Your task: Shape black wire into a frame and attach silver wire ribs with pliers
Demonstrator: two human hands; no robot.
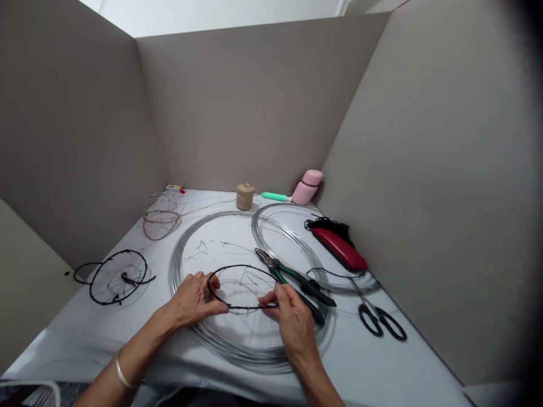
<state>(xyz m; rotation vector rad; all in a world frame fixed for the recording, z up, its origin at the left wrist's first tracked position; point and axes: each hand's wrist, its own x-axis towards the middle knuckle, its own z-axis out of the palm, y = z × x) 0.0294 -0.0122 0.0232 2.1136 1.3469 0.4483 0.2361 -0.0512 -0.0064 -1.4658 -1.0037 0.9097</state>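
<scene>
Between thumb and fingers, the left hand and right hand pinch opposite sides of a black wire loop, held just above a large coil of silver wire. Green-handled pliers lie just beside the right hand, and black-handled scissors lie farther right. Everything rests on a white-covered table, walled by grey partition panels.

Matt black wire, glossy steel coil
</scene>
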